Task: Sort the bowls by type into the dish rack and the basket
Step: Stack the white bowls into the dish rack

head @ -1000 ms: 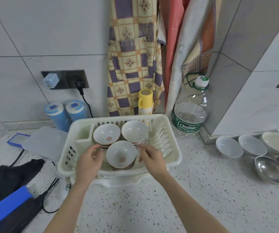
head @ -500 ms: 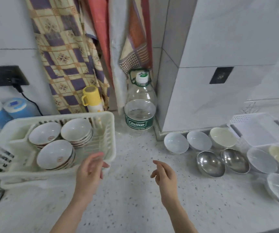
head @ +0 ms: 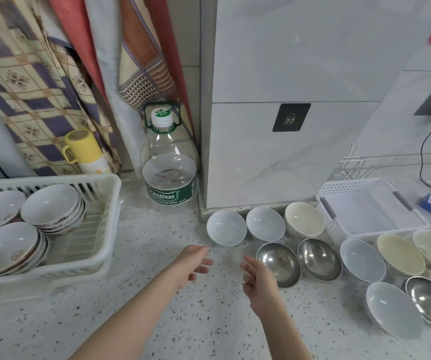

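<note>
I see two bare forearms reaching in from the bottom edge, with no sleeve showing on either one. My left hand (head: 192, 261) and right hand (head: 258, 283) wear no gloves, rings, watch or bands. The fingers look slim, nails short and unpainted.

Both hands hover empty over the speckled countertop (head: 136, 255), the left hand (head: 189, 263) and right hand (head: 258, 281) with loosely spread fingers, near a white ceramic bowl (head: 226, 228) and a round steel bowl (head: 279, 263). The white plastic dish rack (head: 105, 216) holds stacked patterned bowls (head: 50, 203).
</note>
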